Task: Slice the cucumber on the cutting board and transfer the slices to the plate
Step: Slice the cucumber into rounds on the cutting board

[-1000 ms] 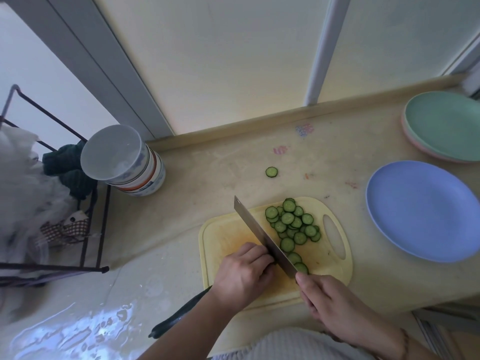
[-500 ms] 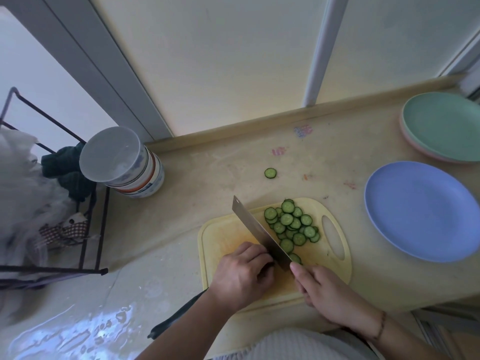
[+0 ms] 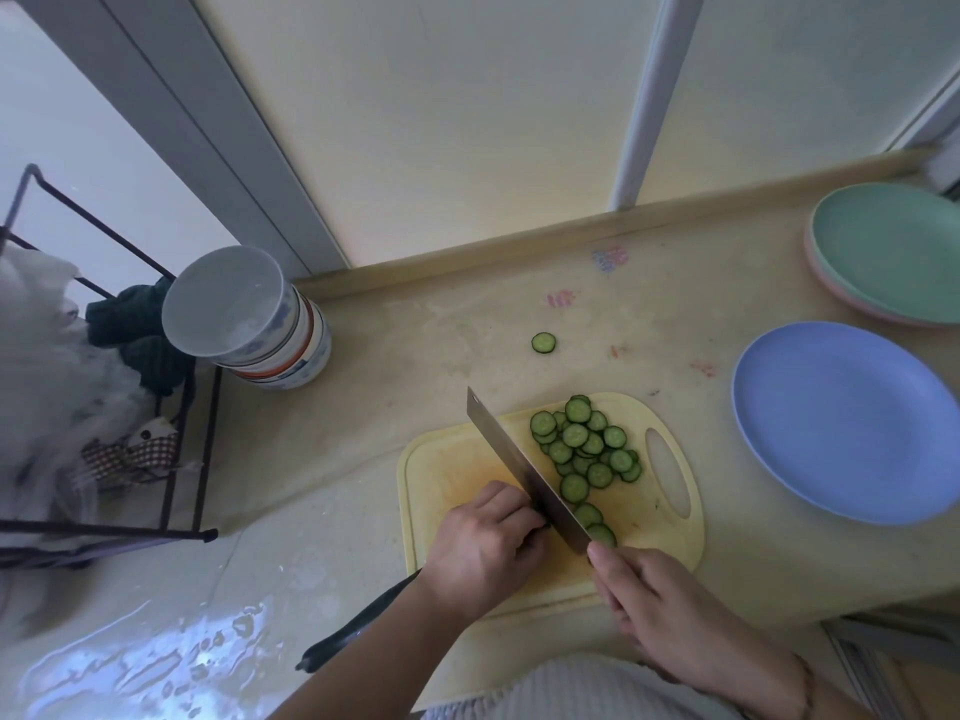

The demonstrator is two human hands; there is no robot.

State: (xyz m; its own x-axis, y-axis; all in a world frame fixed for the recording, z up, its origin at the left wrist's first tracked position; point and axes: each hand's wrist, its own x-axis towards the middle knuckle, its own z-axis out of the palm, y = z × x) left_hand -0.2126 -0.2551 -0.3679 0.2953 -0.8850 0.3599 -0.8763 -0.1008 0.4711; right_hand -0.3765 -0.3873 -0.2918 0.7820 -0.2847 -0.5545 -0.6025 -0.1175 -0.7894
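A yellow cutting board (image 3: 452,470) lies on the counter with a heap of several cucumber slices (image 3: 584,446) on its right half. My left hand (image 3: 485,550) curls over the dark cucumber (image 3: 353,634), whose uncut end sticks out past the board toward the lower left. My right hand (image 3: 665,610) grips the handle of a cleaver (image 3: 524,472); its blade stands against my left knuckles, with two fresh slices (image 3: 595,522) just right of it. The empty blue plate (image 3: 847,423) sits to the right of the board.
One stray cucumber slice (image 3: 543,343) lies on the counter behind the board. A stack of green and pink plates (image 3: 893,252) sits at the far right. A white tub (image 3: 254,319) and a black wire rack (image 3: 104,407) stand at the left. Water wets the counter's lower left.
The cleaver dipped forward and came back while cutting. Another slice lies beside the blade. My left hand has hardly moved on the cucumber.
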